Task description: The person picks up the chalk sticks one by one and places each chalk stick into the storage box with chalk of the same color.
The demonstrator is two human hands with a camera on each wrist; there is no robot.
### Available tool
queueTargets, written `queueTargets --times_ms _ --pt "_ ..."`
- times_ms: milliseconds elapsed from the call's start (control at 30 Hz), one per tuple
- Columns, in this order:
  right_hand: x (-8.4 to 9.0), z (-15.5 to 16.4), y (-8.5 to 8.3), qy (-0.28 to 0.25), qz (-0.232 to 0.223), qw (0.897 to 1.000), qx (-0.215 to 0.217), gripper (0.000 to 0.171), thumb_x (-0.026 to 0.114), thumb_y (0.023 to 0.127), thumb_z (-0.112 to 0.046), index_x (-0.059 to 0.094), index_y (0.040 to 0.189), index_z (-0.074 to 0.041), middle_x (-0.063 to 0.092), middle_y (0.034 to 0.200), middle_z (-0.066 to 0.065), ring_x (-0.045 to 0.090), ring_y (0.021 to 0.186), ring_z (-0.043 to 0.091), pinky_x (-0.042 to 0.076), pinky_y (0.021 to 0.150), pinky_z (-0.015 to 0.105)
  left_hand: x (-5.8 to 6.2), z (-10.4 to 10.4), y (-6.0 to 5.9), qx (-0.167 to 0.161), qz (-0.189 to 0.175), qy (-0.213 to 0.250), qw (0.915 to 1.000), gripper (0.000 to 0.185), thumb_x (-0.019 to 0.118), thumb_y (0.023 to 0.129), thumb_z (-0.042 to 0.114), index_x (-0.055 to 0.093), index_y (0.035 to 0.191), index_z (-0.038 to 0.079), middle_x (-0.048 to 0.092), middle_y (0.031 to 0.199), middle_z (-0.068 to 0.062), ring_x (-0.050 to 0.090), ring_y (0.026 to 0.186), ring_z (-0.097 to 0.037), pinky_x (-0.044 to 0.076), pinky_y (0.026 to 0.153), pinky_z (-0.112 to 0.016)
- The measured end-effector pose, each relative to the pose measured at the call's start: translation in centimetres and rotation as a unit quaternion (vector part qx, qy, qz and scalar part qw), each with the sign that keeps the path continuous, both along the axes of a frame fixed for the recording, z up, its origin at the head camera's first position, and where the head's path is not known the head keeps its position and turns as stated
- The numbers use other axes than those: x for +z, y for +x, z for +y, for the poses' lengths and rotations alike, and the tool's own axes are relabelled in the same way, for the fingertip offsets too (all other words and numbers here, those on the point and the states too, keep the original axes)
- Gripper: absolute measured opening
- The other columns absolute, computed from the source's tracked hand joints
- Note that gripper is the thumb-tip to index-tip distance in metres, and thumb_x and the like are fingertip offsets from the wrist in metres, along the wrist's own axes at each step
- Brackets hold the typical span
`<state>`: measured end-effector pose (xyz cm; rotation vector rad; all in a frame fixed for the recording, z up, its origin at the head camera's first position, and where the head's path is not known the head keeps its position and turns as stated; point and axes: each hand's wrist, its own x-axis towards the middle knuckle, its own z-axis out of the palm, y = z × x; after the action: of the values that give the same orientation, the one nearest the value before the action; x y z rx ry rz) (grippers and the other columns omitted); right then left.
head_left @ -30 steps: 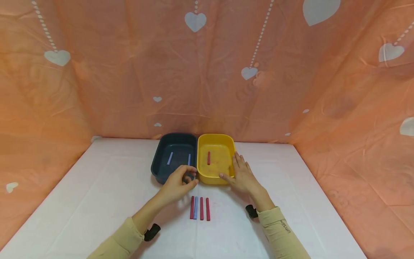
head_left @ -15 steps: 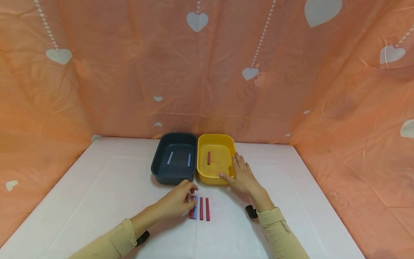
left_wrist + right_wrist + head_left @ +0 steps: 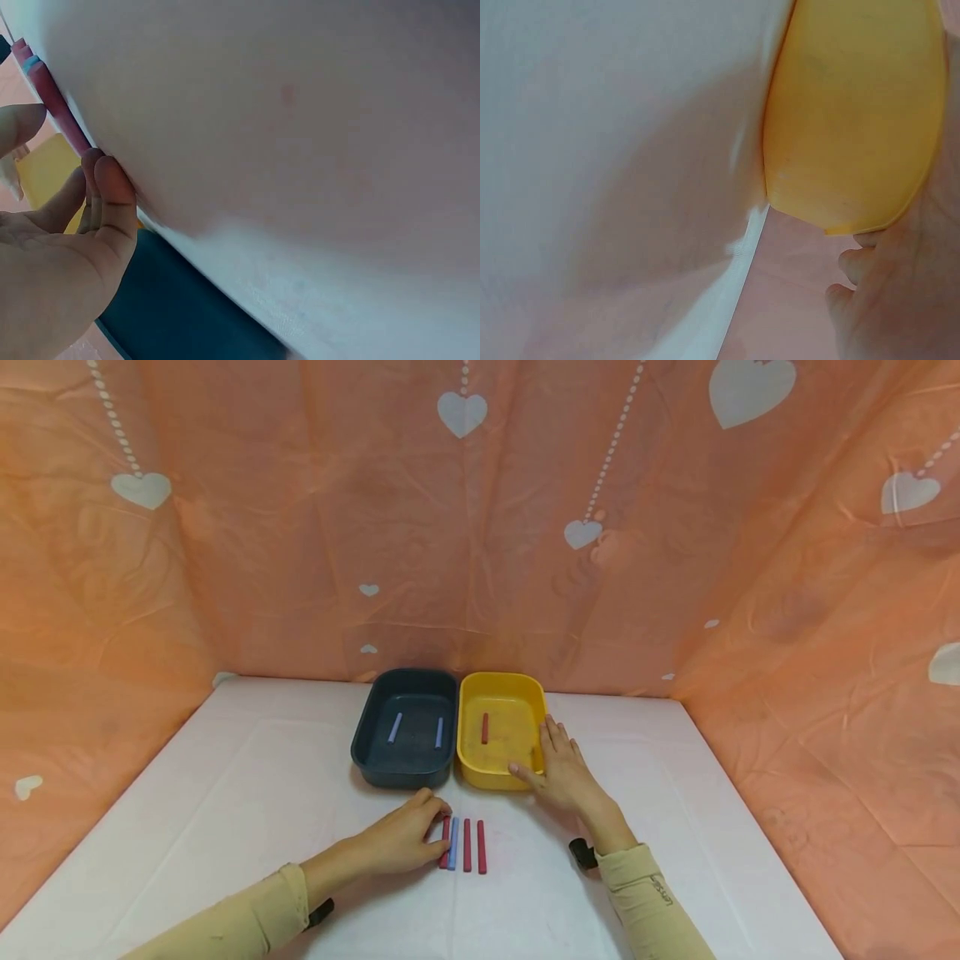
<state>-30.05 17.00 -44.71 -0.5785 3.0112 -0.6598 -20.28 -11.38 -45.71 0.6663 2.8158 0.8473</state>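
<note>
Covering white table (image 3: 225, 793), peach heart-print sheeting (image 3: 300, 527) behind.

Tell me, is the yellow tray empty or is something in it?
Not empty. The yellow tray holds one red stick, lying flat on its floor. The right hand rests against the tray's near right corner.

A white counter (image 3: 225, 793) carries a dark tub (image 3: 405, 731) and a yellow tub (image 3: 501, 731) touching side by side, and nearer the person a tight row of sticks (image 3: 462, 844): three red, one blue.
</note>
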Motion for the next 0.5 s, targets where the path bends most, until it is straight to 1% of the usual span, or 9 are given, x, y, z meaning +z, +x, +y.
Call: queueTargets --times_ms 300,400,500 --pt "0.03 0.07 0.03 -0.006 0.002 1.000 0.002 0.105 0.057 0.100 -0.062 0.010 0.162 0.007 0.001 0.173 0.021 0.004 0.159 0.041 0.006 0.127 0.055 -0.26 -0.02 -0.21 -0.004 -0.003 -0.002 1.0000 0.041 0.077 0.093 0.022 0.065 0.126 0.000 0.048 0.105 -0.002 0.049 0.088 -0.014 0.045 0.077 -0.032" --pt "-0.01 0.09 0.03 -0.005 0.001 1.000 0.002 0.105 0.057 0.099 -0.063 0.010 0.163 0.007 0.000 0.173 0.021 0.003 0.159 0.040 0.006 0.127 0.055 -0.36 0.01 -0.28 -0.003 -0.011 0.002 0.9999 0.042 0.077 0.093 0.022 0.066 0.126 0.001 0.048 0.104 -0.001 0.049 0.087 -0.014 0.044 0.075 -0.031" --pt "-0.07 0.10 0.04 -0.007 0.003 1.000 0.003 0.105 0.057 0.099 -0.063 0.011 0.162 0.007 0.001 0.173 0.022 0.004 0.159 0.041 0.007 0.127 0.056 -0.40 -0.05 -0.34 0.000 -0.026 0.017 0.9995 0.040 0.078 0.092 0.022 0.066 0.125 0.002 0.048 0.102 -0.002 0.049 0.086 -0.014 0.044 0.073 -0.030"
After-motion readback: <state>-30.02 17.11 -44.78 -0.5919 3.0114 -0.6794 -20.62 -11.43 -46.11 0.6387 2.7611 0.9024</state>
